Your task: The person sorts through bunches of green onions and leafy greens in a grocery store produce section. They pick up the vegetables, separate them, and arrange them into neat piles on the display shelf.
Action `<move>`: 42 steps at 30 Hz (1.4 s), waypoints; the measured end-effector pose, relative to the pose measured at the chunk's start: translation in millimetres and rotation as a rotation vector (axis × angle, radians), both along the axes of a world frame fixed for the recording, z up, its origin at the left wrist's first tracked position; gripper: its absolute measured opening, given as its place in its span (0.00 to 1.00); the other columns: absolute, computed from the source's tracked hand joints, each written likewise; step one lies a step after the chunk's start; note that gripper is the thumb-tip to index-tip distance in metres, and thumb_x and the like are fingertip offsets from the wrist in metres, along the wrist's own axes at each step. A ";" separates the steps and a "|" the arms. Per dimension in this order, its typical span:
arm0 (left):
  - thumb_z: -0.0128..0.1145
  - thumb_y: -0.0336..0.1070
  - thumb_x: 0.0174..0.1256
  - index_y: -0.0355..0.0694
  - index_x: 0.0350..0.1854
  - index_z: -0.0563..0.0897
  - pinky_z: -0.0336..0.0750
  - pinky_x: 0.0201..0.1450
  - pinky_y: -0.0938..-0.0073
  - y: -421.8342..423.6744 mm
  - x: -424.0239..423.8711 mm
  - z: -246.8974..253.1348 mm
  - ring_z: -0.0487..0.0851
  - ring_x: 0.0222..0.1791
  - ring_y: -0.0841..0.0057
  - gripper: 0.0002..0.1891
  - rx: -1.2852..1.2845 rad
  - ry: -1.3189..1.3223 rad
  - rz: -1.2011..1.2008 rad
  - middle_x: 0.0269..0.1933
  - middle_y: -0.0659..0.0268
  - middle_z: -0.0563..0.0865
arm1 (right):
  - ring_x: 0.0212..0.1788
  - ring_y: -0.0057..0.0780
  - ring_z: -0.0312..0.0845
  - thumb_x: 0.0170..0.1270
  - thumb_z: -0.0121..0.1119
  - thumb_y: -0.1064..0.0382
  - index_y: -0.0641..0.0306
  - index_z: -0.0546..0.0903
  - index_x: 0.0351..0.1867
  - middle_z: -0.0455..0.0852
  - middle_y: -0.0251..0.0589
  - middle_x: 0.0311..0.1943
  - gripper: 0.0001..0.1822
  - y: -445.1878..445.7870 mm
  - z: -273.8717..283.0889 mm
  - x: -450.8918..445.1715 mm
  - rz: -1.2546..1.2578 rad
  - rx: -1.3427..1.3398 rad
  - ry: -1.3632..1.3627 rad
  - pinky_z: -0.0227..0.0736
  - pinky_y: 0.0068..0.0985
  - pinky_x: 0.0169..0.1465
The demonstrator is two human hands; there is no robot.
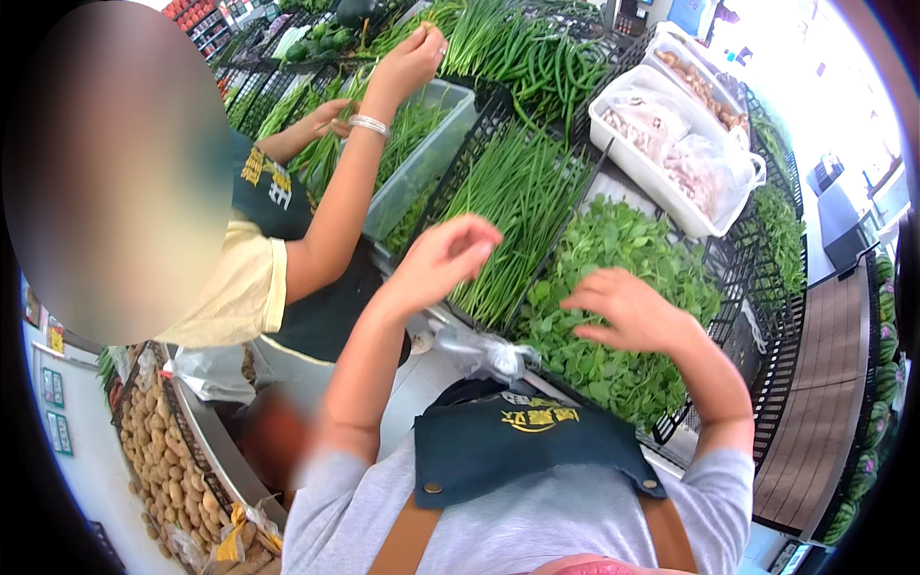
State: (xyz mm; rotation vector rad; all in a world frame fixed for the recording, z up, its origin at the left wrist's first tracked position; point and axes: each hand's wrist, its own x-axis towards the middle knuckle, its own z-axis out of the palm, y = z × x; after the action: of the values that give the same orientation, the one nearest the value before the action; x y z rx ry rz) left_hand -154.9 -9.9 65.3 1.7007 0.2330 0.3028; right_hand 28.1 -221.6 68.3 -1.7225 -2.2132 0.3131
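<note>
My left hand (449, 259) is raised over a crate of long green chives (514, 208). Its fingers curl towards the thumb with a gap between, and I see nothing in the grasp. Over a heap of leafy greens (611, 244) hovers my right hand (629, 309), its fingers apart and slightly bent, holding nothing. Whether its fingertips touch the leaves I cannot tell. The chives and the leafy greens lie side by side in black plastic crates, parted by a thin divider (557, 248).
At my left, a co-worker's hands (413, 61) handle green stems above a clear plastic bin (424, 154). Green chili peppers (543, 65) lie beyond the chives. A white tub (675, 162) holds bagged produce. Plastic bags (489, 352) hang at the front edge. Potatoes (169, 460) fill a stand lower left.
</note>
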 end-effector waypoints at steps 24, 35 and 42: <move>0.54 0.56 0.53 0.31 0.49 0.73 0.70 0.53 0.63 330.1 308.3 3.6 0.77 0.50 0.56 0.32 0.633 0.529 0.905 0.50 0.47 0.78 | 0.34 0.32 0.78 0.47 0.61 0.70 0.67 0.80 0.35 0.84 0.41 0.30 0.11 -74.2 -13.3 -26.9 -1.068 0.131 0.612 0.69 0.24 0.41; 0.59 0.52 0.49 0.35 0.43 0.80 0.74 0.46 0.63 359.4 319.9 0.5 0.81 0.44 0.60 0.26 0.544 0.553 0.739 0.45 0.54 0.82 | 0.35 0.31 0.79 0.47 0.60 0.73 0.67 0.80 0.37 0.84 0.41 0.30 0.12 -62.5 -8.8 -36.4 -1.086 0.096 0.610 0.70 0.24 0.42; 0.50 0.37 0.59 0.35 0.47 0.77 0.72 0.52 0.63 320.4 304.8 37.1 0.77 0.51 0.60 0.16 0.612 0.523 0.906 0.50 0.53 0.79 | 0.34 0.32 0.78 0.48 0.62 0.72 0.66 0.80 0.38 0.83 0.41 0.29 0.13 -65.0 -11.6 -41.9 -1.046 0.105 0.613 0.70 0.24 0.41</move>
State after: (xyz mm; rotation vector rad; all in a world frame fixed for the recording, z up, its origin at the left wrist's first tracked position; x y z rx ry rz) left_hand 149.9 310.5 102.4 2.1651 1.4342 0.6298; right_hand -13.8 -286.6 56.7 -2.0784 -0.7433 0.3654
